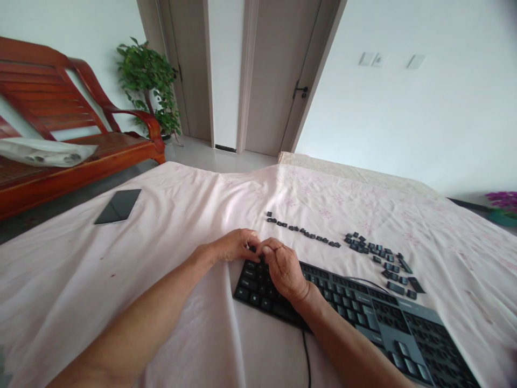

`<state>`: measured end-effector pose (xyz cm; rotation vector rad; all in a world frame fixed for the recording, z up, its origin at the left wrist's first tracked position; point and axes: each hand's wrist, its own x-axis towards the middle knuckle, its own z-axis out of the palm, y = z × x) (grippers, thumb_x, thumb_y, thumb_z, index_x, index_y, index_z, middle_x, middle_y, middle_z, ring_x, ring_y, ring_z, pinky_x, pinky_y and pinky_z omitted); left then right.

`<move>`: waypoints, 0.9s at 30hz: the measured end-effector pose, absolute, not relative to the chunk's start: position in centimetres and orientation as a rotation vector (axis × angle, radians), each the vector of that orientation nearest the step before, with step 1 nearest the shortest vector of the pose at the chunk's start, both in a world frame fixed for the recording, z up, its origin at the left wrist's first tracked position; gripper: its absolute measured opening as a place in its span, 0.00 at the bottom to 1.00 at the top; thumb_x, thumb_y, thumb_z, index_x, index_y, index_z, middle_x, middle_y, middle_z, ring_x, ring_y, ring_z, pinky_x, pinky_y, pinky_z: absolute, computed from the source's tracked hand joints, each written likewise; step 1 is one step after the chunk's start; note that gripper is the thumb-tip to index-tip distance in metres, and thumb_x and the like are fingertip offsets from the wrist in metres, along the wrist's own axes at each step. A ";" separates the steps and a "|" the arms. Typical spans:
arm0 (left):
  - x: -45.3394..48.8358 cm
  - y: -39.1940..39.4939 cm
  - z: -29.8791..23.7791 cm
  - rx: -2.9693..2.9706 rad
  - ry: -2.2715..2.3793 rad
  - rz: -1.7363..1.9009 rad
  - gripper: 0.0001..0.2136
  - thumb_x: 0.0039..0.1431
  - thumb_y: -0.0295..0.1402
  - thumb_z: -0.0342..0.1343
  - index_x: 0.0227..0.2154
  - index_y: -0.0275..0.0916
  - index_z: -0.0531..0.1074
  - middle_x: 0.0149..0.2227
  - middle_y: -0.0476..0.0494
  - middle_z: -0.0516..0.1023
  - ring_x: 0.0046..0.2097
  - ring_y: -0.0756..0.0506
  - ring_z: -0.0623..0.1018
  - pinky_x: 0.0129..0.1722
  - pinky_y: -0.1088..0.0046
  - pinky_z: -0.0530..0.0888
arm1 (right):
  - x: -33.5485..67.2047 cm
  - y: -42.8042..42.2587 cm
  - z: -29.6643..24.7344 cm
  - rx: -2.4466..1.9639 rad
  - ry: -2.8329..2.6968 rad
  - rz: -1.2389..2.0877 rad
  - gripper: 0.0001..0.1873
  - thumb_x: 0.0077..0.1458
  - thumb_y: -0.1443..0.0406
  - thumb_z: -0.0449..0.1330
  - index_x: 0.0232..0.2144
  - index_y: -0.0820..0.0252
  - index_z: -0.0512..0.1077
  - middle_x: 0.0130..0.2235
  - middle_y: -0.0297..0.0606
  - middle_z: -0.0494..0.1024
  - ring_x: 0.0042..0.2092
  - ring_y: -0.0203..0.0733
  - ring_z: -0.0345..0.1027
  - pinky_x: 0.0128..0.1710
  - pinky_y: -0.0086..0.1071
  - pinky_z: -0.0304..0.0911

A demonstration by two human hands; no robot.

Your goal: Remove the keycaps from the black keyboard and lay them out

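Observation:
A black keyboard [355,312] lies slantwise on the pink cloth [169,253], and its right part shows bare slots where caps are gone. My left hand [234,245] and my right hand [285,269] meet at its far left corner. Both have curled fingers pinched together over the top-left keys. What the fingertips grip is too small to make out. Beyond the keyboard, loose black keycaps lie in a row [302,231] and in a heap [382,258].
A dark phone [118,206] lies face up on the cloth at the left. A red wooden bench [60,129] with a bag stands at the far left, beside a potted plant [149,81]. Doors and a white wall are behind. The keyboard's cable [307,361] runs toward me.

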<state>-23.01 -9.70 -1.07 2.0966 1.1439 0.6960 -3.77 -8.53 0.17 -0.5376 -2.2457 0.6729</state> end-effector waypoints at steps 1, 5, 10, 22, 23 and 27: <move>-22.9 -9.7 -1.0 2.109 1.150 0.697 0.11 0.53 0.41 0.61 0.28 0.37 0.76 0.28 0.51 0.67 0.33 0.51 0.68 0.33 0.77 0.62 | -3.6 -8.5 -0.1 -0.491 -2.217 0.693 0.15 0.66 0.65 0.44 0.31 0.57 0.68 0.31 0.37 0.73 0.34 0.39 0.69 0.38 0.33 0.64; -22.9 -9.8 -0.9 2.092 1.142 0.725 0.13 0.52 0.44 0.61 0.30 0.37 0.76 0.30 0.50 0.69 0.34 0.50 0.69 0.34 0.78 0.63 | -3.2 -8.5 -0.7 -0.381 -2.089 0.754 0.13 0.65 0.66 0.46 0.31 0.56 0.68 0.31 0.37 0.73 0.35 0.39 0.69 0.38 0.34 0.65; -22.6 -10.1 -0.3 2.101 1.192 0.711 0.14 0.54 0.44 0.60 0.32 0.37 0.76 0.31 0.49 0.71 0.33 0.50 0.70 0.32 0.78 0.64 | -3.1 -8.7 -0.6 -0.387 -2.027 0.758 0.13 0.65 0.67 0.47 0.32 0.56 0.69 0.32 0.37 0.74 0.35 0.40 0.69 0.38 0.34 0.65; -21.4 -10.0 0.3 1.783 1.511 0.952 0.09 0.51 0.30 0.57 0.36 0.39 0.77 0.34 0.48 0.80 0.35 0.47 0.77 0.36 0.76 0.71 | -1.5 -9.5 1.7 -0.518 -1.781 0.734 0.16 0.65 0.65 0.45 0.34 0.58 0.72 0.35 0.40 0.76 0.35 0.40 0.70 0.37 0.36 0.66; -21.3 -9.3 0.2 1.712 1.519 1.011 0.10 0.51 0.31 0.57 0.37 0.38 0.76 0.35 0.47 0.80 0.37 0.47 0.78 0.38 0.75 0.72 | -1.4 -9.4 1.7 -0.587 -1.700 0.779 0.17 0.66 0.64 0.45 0.34 0.58 0.72 0.34 0.39 0.76 0.33 0.39 0.69 0.34 0.34 0.66; -21.1 -5.5 -0.2 1.638 1.551 1.188 0.09 0.52 0.33 0.58 0.36 0.37 0.76 0.35 0.45 0.81 0.39 0.46 0.79 0.41 0.73 0.73 | -1.5 -8.2 1.2 -0.771 -1.401 0.936 0.18 0.66 0.57 0.46 0.32 0.60 0.71 0.34 0.39 0.76 0.27 0.35 0.66 0.26 0.30 0.62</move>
